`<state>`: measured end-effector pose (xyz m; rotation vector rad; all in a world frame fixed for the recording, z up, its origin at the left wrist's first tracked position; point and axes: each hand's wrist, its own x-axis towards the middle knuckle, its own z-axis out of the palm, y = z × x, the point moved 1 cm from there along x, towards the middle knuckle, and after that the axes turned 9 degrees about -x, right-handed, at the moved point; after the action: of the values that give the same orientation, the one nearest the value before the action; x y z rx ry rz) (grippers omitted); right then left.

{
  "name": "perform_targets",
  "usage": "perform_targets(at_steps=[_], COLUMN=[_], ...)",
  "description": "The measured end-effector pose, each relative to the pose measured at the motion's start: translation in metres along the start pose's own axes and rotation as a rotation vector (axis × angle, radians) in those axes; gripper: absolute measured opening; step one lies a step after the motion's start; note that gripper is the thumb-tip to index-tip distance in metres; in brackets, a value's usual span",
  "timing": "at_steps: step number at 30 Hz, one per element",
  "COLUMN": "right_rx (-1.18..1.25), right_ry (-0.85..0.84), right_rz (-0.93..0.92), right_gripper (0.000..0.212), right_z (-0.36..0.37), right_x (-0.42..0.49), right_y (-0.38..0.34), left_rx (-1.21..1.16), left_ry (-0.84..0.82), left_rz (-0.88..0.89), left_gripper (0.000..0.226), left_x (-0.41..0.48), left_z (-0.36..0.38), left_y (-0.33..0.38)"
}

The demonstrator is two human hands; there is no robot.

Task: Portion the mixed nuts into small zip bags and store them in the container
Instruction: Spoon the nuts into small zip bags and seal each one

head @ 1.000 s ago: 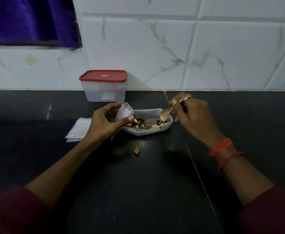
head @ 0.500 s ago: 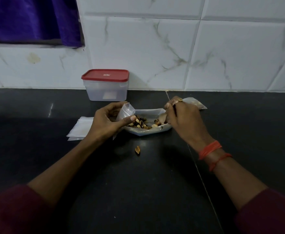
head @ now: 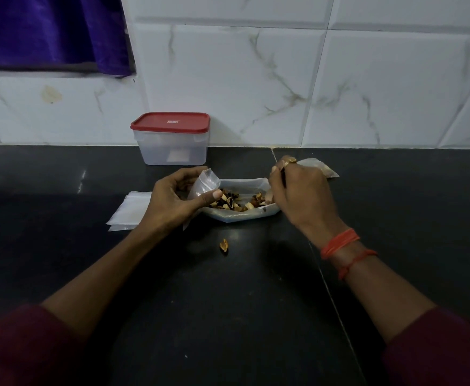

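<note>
Clear, crinkled plastic forms the open pouch (head: 242, 217) at the centre of the frame, lying on the black counter (head: 228, 316). In it sit the mixed nuts (head: 235, 203): a shallow heap of tan, brown and dark pieces, some of them split shells. The left hand (head: 175, 200) curls round a small zip bag (head: 204, 183), thumb pressed on its front, mouth tilted over the pouch's left end. The right hand (head: 302, 196) is clenched on a spoon (head: 269, 195) whose pale bowl dips among the nuts at the right end. One stray shell (head: 224, 245) lies just below the pouch. The red-lidded container (head: 172, 140) stands closed above, against the tiles. Flat empty bags (head: 129, 211) lie stacked at the left.
</note>
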<state>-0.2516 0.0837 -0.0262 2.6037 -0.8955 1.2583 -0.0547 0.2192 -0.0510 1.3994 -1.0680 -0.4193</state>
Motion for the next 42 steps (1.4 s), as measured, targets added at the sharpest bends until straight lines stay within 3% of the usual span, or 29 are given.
perform_targets(at_steps=[2, 5, 11, 18, 21, 23, 27, 35, 42], right_rx=[0.112, 0.132, -0.107, 0.231, 0.118, -0.006, -0.161, 0.111, -0.037], right_ry=[-0.015, 0.004, 0.04, -0.091, -0.088, -0.19, -0.355, -0.161, -0.248], right_rz=[0.115, 0.12, -0.017, 0.147, -0.05, -0.193, -0.263, -0.063, -0.154], right_gripper=[0.036, 0.029, 0.026, 0.04, 0.026, 0.018, 0.023, 0.018, 0.019], right_z=[0.001, -0.003, -0.012, 0.0, -0.009, -0.013, -0.014, -0.013, -0.012], right_x=[-0.002, -0.003, -0.002, -0.006, -0.003, -0.002, -0.001, -0.001, -0.001], right_y=[0.005, 0.011, 0.001, 0.007, 0.01, 0.01, 0.006, 0.01, 0.012], left_rx=[-0.004, -0.005, 0.009, 0.028, 0.031, 0.027, 0.031, 0.028, 0.03], left_ry=[-0.004, -0.003, -0.011, -0.018, -0.013, -0.013, -0.016, -0.023, -0.011], left_rz=[0.0, -0.006, -0.004, 0.008, 0.01, 0.008, 0.004, 0.005, -0.003], left_gripper=[0.071, 0.069, 0.066, 0.071, 0.07, 0.07, 0.072, 0.073, 0.071], left_x=[0.0, 0.0, 0.001, 0.002, 0.002, 0.003, 0.002, 0.002, 0.001], left_z=[0.0, 0.0, -0.003, -0.004, -0.004, -0.004, -0.003, -0.003, -0.003], left_y=[0.0, 0.001, -0.001, -0.005, -0.006, -0.005, -0.004, -0.004, -0.004])
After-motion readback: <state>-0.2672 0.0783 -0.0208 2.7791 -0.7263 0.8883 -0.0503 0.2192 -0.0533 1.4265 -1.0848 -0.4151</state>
